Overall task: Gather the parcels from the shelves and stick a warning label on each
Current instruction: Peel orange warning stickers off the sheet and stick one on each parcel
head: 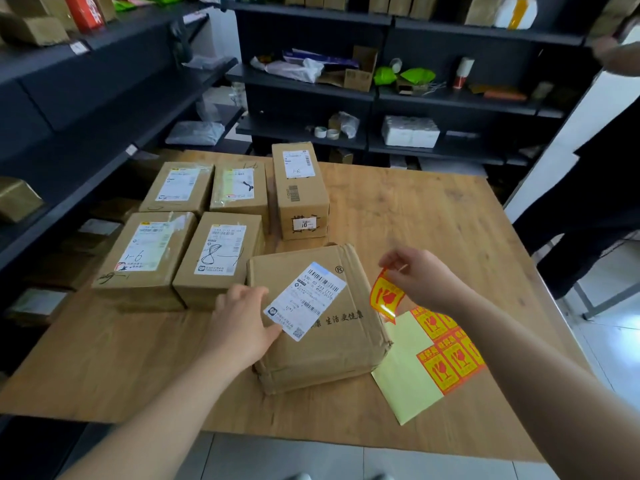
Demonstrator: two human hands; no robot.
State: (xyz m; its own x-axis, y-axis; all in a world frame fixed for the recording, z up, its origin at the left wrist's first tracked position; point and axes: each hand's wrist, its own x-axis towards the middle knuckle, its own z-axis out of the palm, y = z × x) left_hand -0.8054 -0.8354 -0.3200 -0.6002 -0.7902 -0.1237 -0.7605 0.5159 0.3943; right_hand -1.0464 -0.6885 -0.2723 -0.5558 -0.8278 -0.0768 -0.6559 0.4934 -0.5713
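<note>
Both forearms reach in over the wooden desk [433, 216]. The left hand [242, 323] lies palm-down, fingers spread flat on the near-left corner of the front parcel [322, 327], touching its white shipping label [304, 299]. The right hand [419, 275] hovers just right of that parcel, wrist bent, pinching the top edge of a red-and-yellow warning label [386, 297] — it hangs curled above the sticker sheet [412, 368]. Five more parcels [221, 258] sit grouped behind, near the dark shelves [381, 95].
</note>
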